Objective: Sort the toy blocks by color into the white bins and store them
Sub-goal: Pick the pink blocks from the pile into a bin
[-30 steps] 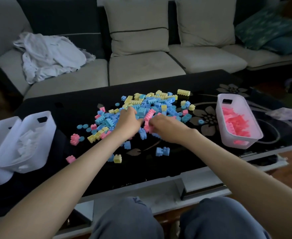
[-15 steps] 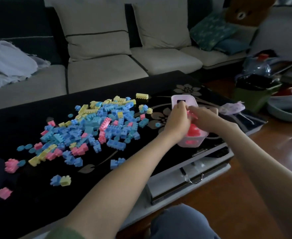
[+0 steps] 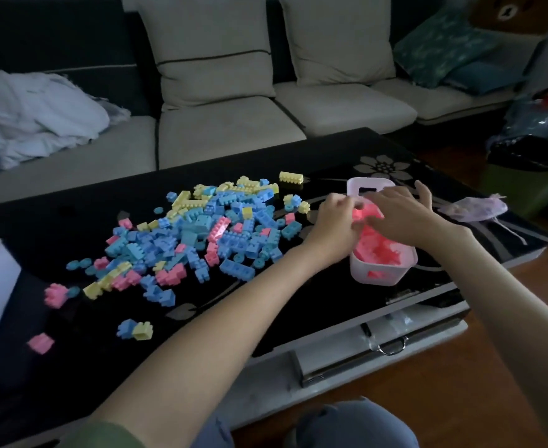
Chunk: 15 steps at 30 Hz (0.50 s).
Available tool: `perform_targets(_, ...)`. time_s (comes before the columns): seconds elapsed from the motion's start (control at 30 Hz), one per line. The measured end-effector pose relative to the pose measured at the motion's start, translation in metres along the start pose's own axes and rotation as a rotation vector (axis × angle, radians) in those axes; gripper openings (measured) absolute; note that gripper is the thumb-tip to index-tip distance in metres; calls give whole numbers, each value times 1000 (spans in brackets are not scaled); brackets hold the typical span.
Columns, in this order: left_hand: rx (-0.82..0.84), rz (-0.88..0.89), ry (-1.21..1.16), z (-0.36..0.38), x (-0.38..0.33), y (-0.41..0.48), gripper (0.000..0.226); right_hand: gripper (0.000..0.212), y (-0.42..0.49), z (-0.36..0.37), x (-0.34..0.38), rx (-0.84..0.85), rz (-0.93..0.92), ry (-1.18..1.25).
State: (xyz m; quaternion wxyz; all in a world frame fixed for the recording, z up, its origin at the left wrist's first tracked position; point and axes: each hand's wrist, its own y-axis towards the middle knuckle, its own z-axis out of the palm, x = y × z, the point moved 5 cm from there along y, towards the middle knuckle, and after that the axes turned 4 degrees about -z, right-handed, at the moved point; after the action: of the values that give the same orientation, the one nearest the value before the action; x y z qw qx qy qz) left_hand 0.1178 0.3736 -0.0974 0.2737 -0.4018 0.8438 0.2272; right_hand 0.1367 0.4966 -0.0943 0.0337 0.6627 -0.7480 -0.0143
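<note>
- Hovering in head view: both hands over white bin [image 3: 379, 276] on R side of table [image 3: 298, 302].
- R hand [image 3: 399, 218]: fingers spread flat above pink blocks [image 3: 376, 250] in the bin, holding nothing.
- L hand [image 3: 337, 221]: at bin's L rim, fingers curled; can't tell if it pinches a block.
- Mixed block pile [image 3: 201, 234] lies L of both hands, well apart from bin; L hand nearer, so prob. best placed for next pink.
</note>
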Motion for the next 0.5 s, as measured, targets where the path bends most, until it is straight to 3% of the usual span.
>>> perform_targets(0.07, -36, -12, -19, -27, 19, -9, 30, 44, 3, -11, 21, -114, -21, 59)
perform_targets(0.17, -66, -159, 180, -66, 70, -22, 34, 47, 13, -14, 73, -198, -163, 180)
perform_targets(0.23, -85, -315, 397, -91, 112, -34, 39, 46, 25, -3, 112, -147, -289, 220)
perform_targets(0.33, -34, -472, 633, -116, 162, -50, 47, 43, 48, 31, 154, 59, -381, 205)
perform_targets(0.4, -4, -468, 689, -120, 183, -53, 40, 37, 62, 53, 167, 176, -381, 150)
perform_targets(0.5, -101, -382, 698, -123, 193, -52, 19, 32, 74, 63, 168, 172, -358, 114)
